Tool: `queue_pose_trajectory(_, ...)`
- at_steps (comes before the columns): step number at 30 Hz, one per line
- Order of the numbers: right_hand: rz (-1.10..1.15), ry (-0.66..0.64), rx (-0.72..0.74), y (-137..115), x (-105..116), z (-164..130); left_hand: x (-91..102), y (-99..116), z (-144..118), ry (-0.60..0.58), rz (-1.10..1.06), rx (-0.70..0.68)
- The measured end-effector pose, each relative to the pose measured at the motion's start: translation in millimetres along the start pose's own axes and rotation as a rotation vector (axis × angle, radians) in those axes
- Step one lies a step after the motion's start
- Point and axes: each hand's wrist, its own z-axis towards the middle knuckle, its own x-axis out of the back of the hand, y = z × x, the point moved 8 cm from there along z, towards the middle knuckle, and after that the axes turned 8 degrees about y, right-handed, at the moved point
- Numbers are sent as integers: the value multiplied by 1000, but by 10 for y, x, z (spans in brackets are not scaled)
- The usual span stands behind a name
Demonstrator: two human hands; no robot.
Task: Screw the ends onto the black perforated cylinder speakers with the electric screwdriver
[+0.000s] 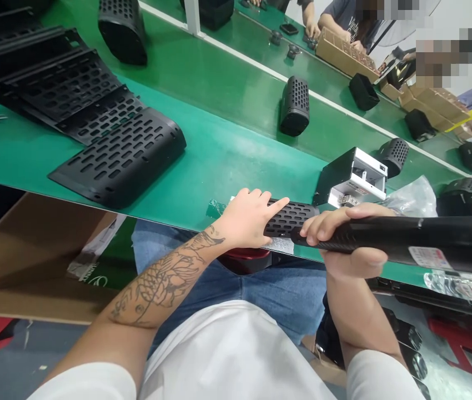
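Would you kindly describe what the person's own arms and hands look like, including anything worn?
Both hands are bare, without gloves or rings visible. The left hand joins a forearm bearing a large dark line tattoo with scale-like patterns. The right hand has an unmarked forearm. Short white sleeves show at both upper arms.

Left forearm (pixel 159 289), tattooed, reaches forward and to the right. Left hand (pixel 246 219) rests palm down, index finger extended straight toward the right, other fingers loosely curled. Right forearm (pixel 355 322) rises almost straight up from the lower edge of the view. Right hand (pixel 346 239) closed in a grip, fingers wrapped over the top, thumb underneath. The two hands sit just beside each other.
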Motion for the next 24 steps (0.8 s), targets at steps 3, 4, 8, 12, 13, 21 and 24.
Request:
queue_pose_trajectory(3, 30, 14, -79, 113, -3, -5, 10, -1, 4, -24, -9, 8)
queue_pose_trajectory(4, 36, 18, -102, 131, -3, -10, 11, -3, 7, -34, -12, 12)
queue_pose_trajectory(8, 47, -9, -138, 118, -32, -10, 10, -3, 23, -62, -21, 17)
queue_pose_trajectory(12, 27, -96, -102, 72, -64, 1, 22, -3, 40, -59, -37, 21)
queue_pose_trajectory(13, 17, -111, -90, 71, -66, 1, 28, -5, 45, -55, -41, 24)
queue_pose_trajectory(21, 42, -93, -82, 134, -65, 11, 42, 2, 40, -45, -59, 19)
queue_pose_trajectory(24, 75, -214, -122, 173, -108, -6, 30, 13, 30, -47, -45, 13)
